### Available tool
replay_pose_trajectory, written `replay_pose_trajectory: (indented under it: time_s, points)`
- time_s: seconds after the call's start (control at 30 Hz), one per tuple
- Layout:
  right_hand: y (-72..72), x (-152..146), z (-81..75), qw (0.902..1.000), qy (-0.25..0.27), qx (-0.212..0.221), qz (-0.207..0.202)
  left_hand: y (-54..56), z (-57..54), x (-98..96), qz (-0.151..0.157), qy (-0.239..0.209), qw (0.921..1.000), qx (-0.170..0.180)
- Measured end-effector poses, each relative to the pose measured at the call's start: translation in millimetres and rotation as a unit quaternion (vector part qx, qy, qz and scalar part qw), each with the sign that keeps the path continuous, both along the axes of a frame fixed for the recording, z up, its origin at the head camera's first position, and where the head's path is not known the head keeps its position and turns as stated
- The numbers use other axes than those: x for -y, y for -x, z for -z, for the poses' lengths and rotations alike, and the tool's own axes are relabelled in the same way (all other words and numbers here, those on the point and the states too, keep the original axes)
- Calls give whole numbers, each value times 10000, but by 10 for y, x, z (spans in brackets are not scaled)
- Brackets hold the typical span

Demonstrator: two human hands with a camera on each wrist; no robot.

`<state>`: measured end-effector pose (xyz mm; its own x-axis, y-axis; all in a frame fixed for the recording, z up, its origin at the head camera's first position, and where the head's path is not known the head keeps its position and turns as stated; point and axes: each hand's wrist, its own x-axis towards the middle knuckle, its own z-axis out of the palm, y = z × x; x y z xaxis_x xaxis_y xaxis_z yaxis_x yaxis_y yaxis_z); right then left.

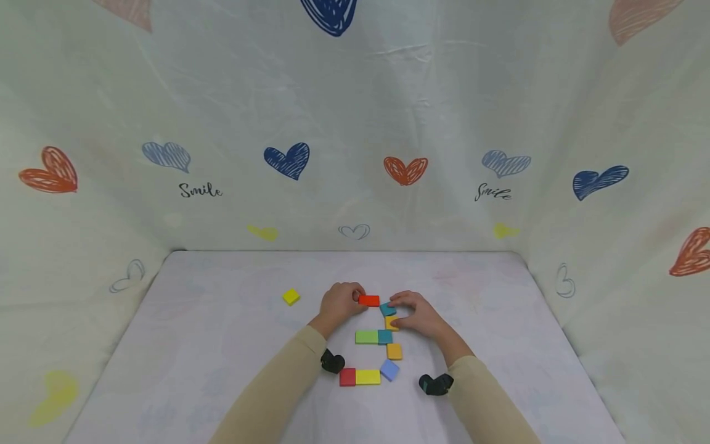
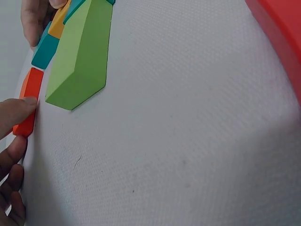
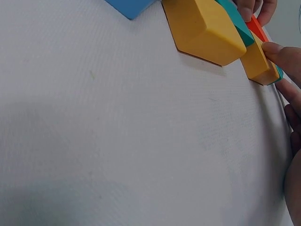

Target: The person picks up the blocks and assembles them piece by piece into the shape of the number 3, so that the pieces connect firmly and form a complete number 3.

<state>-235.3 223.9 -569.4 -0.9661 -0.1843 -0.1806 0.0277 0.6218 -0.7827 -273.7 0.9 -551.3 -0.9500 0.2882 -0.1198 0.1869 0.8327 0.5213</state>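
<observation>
My left hand [image 1: 338, 306] pinches a red-orange block [image 1: 368, 300] at the top of a block figure, its thumb on the near face in the left wrist view. Across from it, my right hand [image 1: 421, 317] has its index finger at an upper teal block [image 1: 387, 309] and its thumb against an orange block [image 1: 391, 322], spanning the two. Below these are a green block [image 1: 367, 337], another teal block [image 1: 385, 337], a lower orange block [image 1: 394, 351], a tilted blue block [image 1: 390, 370], a yellow block [image 1: 368, 377] and a red block [image 1: 347, 377].
A lone yellow square block [image 1: 291, 296] lies left of my left hand. Black wrist devices sit by the left sleeve [image 1: 333, 361] and the right sleeve [image 1: 436, 385]. A heart-printed cloth [image 1: 355, 123] walls in the white table [image 1: 222, 320] at the back and sides.
</observation>
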Motion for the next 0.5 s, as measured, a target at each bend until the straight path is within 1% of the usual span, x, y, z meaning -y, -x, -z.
replay_pose_trajectory:
  time_s: [0.2, 0.5]
  points:
    - [-8, 4, -19, 10000, 43, -4, -18, -4, 5, 0, 14, 8, 10000, -27]
    - [-8, 9, -24, 10000, 25, 31, 17, -8, 4, 0, -57, -63, 10000, 8]
